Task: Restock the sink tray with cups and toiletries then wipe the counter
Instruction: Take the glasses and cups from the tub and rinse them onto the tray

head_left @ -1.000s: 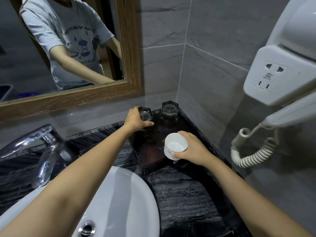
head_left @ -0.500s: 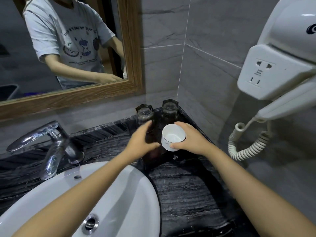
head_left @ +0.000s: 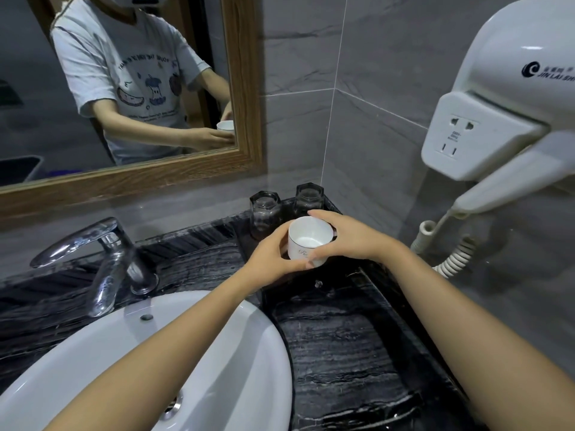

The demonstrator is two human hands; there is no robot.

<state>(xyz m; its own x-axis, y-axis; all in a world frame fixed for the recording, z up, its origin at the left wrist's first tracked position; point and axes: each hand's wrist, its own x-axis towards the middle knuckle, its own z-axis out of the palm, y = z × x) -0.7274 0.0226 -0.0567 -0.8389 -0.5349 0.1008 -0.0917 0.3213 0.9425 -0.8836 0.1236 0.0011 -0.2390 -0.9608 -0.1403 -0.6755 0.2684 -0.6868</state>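
Note:
A white ceramic cup (head_left: pixel 308 239) with a small grey logo is held upright over the dark tray (head_left: pixel 334 276) in the counter's back right corner. My left hand (head_left: pixel 272 258) wraps its left side and my right hand (head_left: pixel 345 236) wraps its right side. Two dark hexagonal glass tumblers stand at the tray's back edge: the left glass (head_left: pixel 264 213) and the right glass (head_left: pixel 309 195), which sits just behind my right hand. Whether the cup touches the tray is hidden by my fingers.
A white basin (head_left: pixel 199 362) fills the lower left, with a chrome tap (head_left: pixel 102 253) behind it. Black marbled counter (head_left: pixel 342 353) runs along the right wall. A white wall hairdryer unit (head_left: pixel 504 119) with a coiled cord (head_left: pixel 451 259) hangs at right. A wood-framed mirror (head_left: pixel 245 88) is behind.
My left hand let go of the left glass tumbler and came back to the white cup. Both hands now hold the cup, which has shifted toward the tumblers.

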